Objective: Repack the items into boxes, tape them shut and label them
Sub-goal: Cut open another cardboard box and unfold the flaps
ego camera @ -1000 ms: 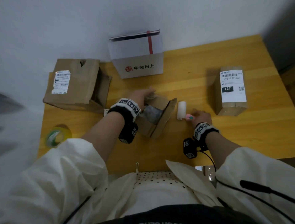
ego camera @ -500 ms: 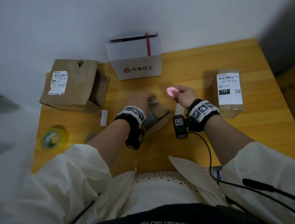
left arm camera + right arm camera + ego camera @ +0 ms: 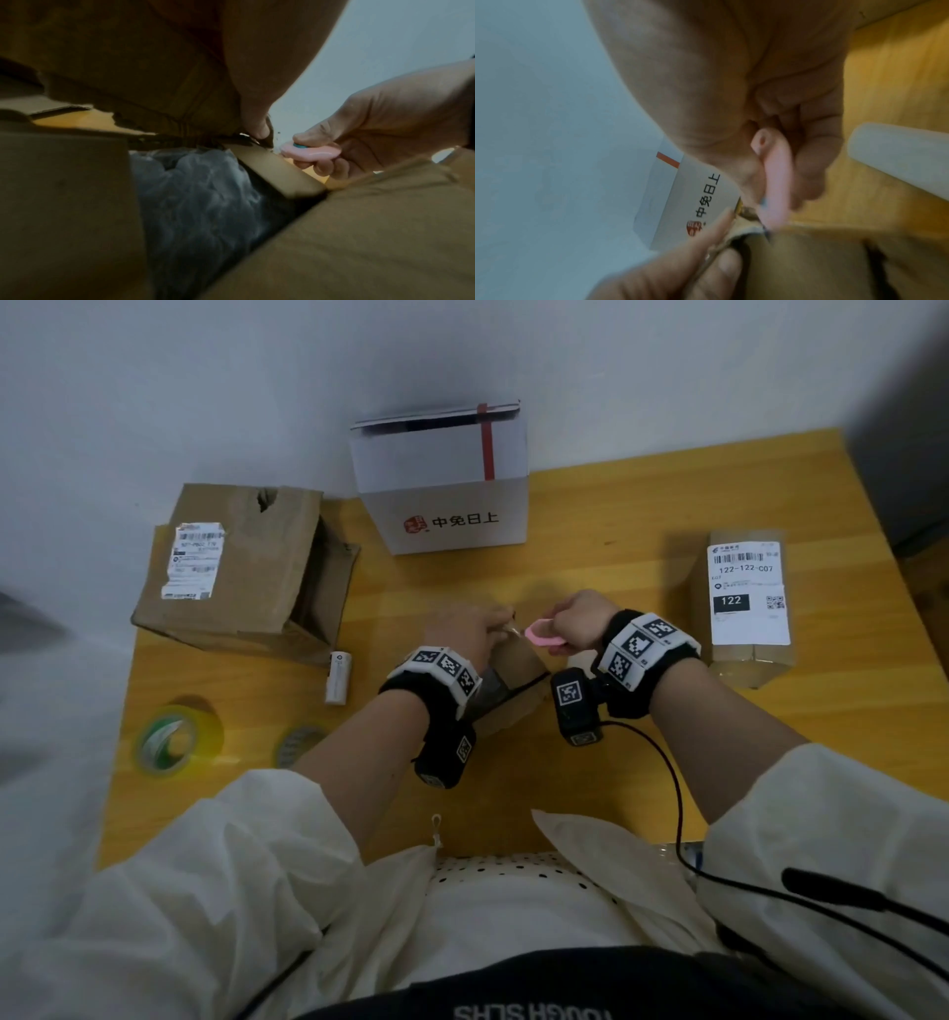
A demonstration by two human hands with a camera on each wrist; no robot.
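Your small box (image 3: 516, 683) sits mid-bench (image 3: 590, 505), light, its flaps soft and torn; grip it by the stiff walls. Your left hand (image 3: 470, 631) pinches a flap edge, and your right hand (image 3: 577, 621) clamps the pink cutter (image 3: 543, 634) beside it.

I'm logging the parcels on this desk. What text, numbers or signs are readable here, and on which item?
"中免日上": front of the white cardboard box with the red stripe.
"122-122-C07" and "122": white shipping label on the brown cardboard parcel at right.
Label on the large torn brown carton: too blurred to read.
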